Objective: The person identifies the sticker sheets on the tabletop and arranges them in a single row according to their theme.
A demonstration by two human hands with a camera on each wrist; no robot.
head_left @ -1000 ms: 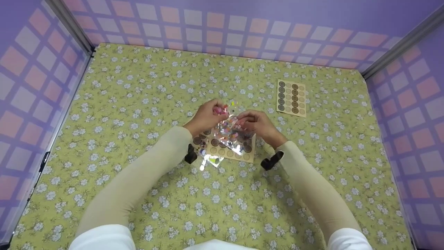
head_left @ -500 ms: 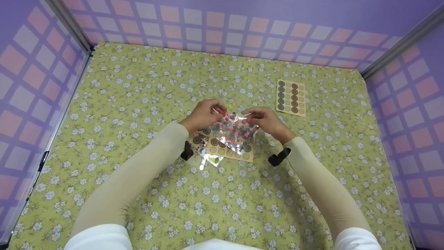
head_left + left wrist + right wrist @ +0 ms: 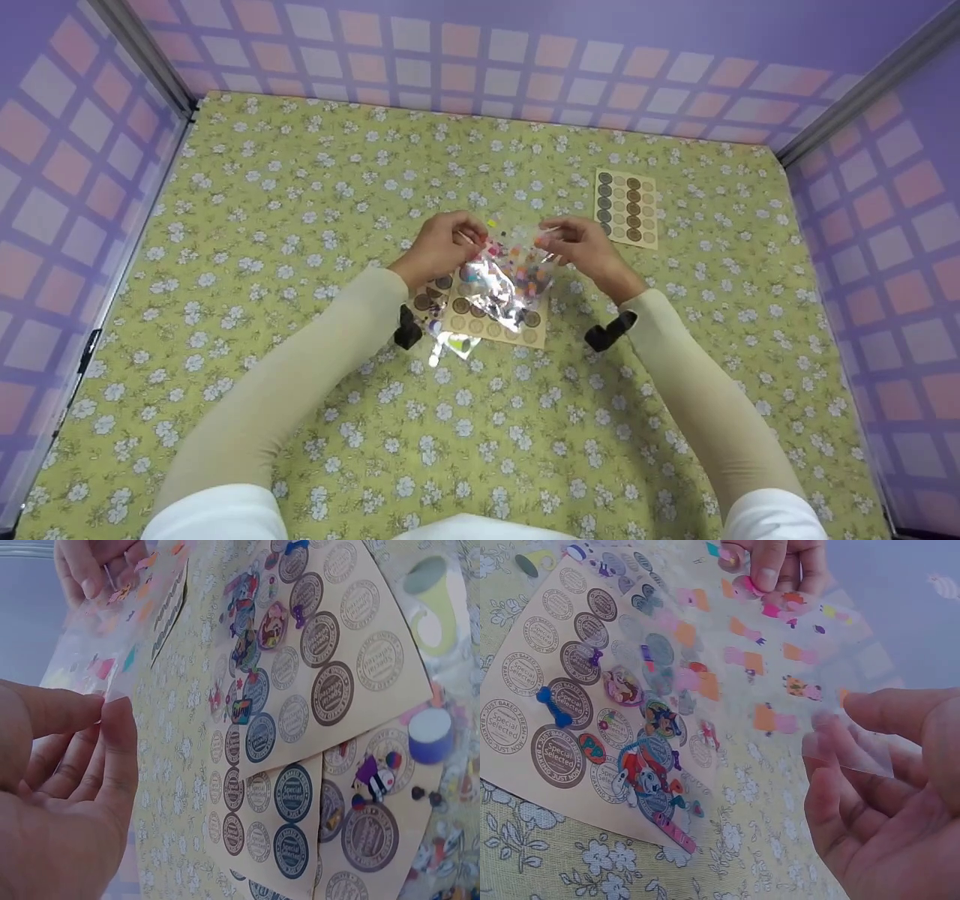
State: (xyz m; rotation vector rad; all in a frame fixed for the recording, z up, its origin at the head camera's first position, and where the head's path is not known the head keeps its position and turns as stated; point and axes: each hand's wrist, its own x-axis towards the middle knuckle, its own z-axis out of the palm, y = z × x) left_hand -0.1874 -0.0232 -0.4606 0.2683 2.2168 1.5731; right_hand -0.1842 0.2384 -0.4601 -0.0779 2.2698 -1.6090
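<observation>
A clear plastic sticker sheet [image 3: 769, 667] with pink-and-orange figures stretches between the two hands. My left hand [image 3: 442, 244] pinches its left side between thumb and fingers. At the opposite corner, my right hand [image 3: 589, 247] pinches the film with thumb and fingertips. Beneath it, a tan sheet of round "Special Selected" stickers [image 3: 322, 667] lies overlapping other tan sheets [image 3: 259, 814]. Over the tan stickers is a second clear layer with cartoon dog stickers [image 3: 641, 772], partly covered by the raised film in the head view.
Another tan sheet of round stickers [image 3: 628, 208] lies at the back right. Near my left forearm is a clear piece with a yellow-green shape [image 3: 457, 345]. Floral cloth [image 3: 337, 450] covers the table, with checkered purple walls [image 3: 480, 67] on the sides and back.
My right hand has moved right and slightly away from me, widening the gap between the hands and spreading the clear sticker sheet. My left hand has shifted only a little.
</observation>
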